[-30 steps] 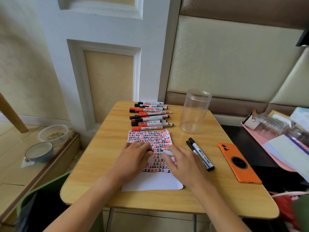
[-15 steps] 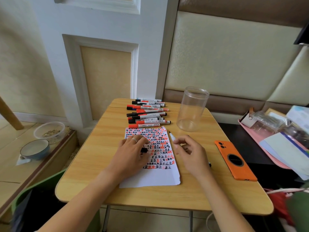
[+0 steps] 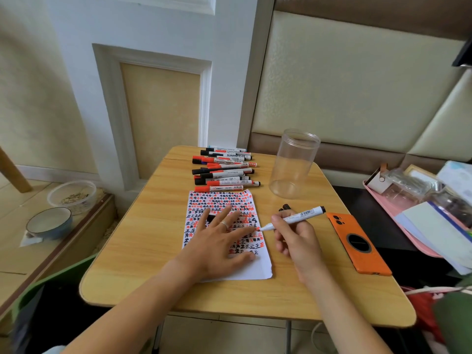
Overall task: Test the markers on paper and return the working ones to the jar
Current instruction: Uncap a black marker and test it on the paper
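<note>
A white sheet of paper (image 3: 258, 269), covered in red and black test marks, lies mid-table. My left hand (image 3: 219, 244) lies flat on it with fingers spread, and a black cap (image 3: 211, 218) shows between two fingers. My right hand (image 3: 293, 238) grips an uncapped white marker (image 3: 293, 217), its tip touching the paper's right edge. A row of several red- and black-capped markers (image 3: 224, 169) lies at the table's far side. The clear jar (image 3: 292, 163) stands upright and empty to their right. The ends of two black markers (image 3: 285, 207) peek out behind my right hand.
An orange phone (image 3: 357, 244) lies face down right of my right hand. A pink tray (image 3: 398, 223) with papers and packets sits on a dark surface at the right. Left, on the floor ledge, are a blue bowl (image 3: 48, 222) and a clear tub (image 3: 72, 196).
My right hand lifted the uncapped marker into a writing grip and brought its tip to the paper. My left hand opened flat on the sheet. The camera tilted slightly.
</note>
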Available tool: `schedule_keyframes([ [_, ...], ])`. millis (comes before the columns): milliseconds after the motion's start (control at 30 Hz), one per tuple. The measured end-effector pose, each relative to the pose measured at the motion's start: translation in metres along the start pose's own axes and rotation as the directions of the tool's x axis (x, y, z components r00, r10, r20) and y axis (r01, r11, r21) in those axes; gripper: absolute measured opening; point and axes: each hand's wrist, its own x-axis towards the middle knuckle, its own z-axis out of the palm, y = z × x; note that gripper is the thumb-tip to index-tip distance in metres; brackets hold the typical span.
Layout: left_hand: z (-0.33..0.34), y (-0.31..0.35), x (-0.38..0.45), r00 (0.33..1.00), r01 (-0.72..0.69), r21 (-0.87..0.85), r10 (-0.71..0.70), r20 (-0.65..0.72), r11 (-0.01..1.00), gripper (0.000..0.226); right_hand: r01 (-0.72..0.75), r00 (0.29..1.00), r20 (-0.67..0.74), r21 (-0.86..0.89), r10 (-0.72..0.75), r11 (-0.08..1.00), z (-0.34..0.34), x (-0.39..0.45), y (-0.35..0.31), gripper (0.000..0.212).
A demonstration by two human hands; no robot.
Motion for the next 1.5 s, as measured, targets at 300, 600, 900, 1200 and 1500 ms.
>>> schedule_keyframes([
  [300,-0.006,0.003,-0.003,0.993,-0.033,0.056,0.039,-0.111,0.998,0.059,0.031,0.999,-0.019,-0.088,-0.032,0.996,0.002,-0.002,0.006,0.011],
  [600,-0.005,0.003,-0.007,1.000,-0.004,-0.058,0.002,-0.031,0.998,0.067,0.074,0.997,0.023,-0.104,-0.072,0.992,0.002,-0.004,0.008,0.007],
  [900,-0.005,0.005,-0.005,0.995,0.009,-0.075,-0.001,0.102,0.997,0.069,0.043,0.998,0.064,-0.251,-0.027,0.967,-0.001,-0.008,0.012,0.018],
  [1200,0.006,0.016,0.000,0.995,0.078,-0.053,-0.074,0.061,0.996,0.080,0.041,0.997,0.074,-0.312,-0.018,0.949,0.001,-0.012,0.010,0.021],
  [1500,0.006,0.017,0.000,0.992,0.095,-0.015,-0.094,0.085,0.995,0.085,0.068,0.994,0.098,-0.333,-0.038,0.941,0.003,-0.013,0.010,0.021],
])
